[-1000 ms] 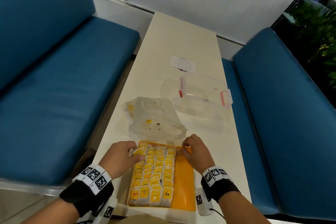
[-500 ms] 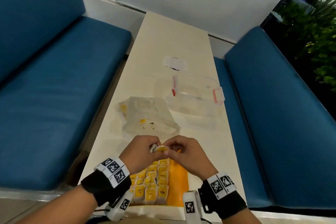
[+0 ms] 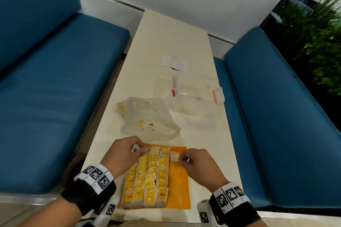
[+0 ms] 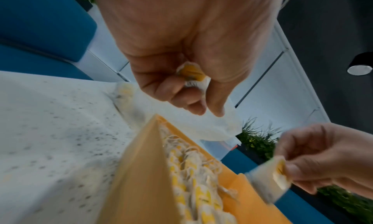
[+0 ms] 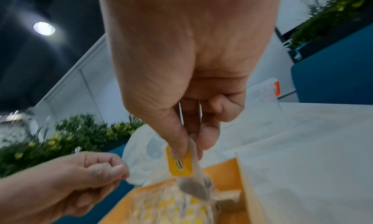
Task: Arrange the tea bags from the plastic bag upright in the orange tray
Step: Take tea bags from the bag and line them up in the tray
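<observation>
Your right hand [image 3: 193,162] pinches one tea bag [image 5: 193,179] by its yellow tag between thumb and fingers; the bag hangs just above the far end of the tray [image 3: 180,182], over its bare right strip. Your left hand [image 3: 123,155] is curled round a second, crumpled bag [image 4: 191,75] tucked in the palm, at the tray's far-left corner. Rows of bags [image 3: 147,180] already stand upright in the tray, yellow tags up, filling its left and middle part. The plastic bag [image 3: 147,118] lies flat on the table [image 3: 171,38] just beyond the tray, with a yellow tag or two showing through it. A clear box [image 3: 195,96] with red clips sits right of the plastic bag, a white paper slip [image 3: 173,61] beyond it. Blue benches [image 3: 55,88] run along both sides, a plant [image 3: 317,29] far right.
</observation>
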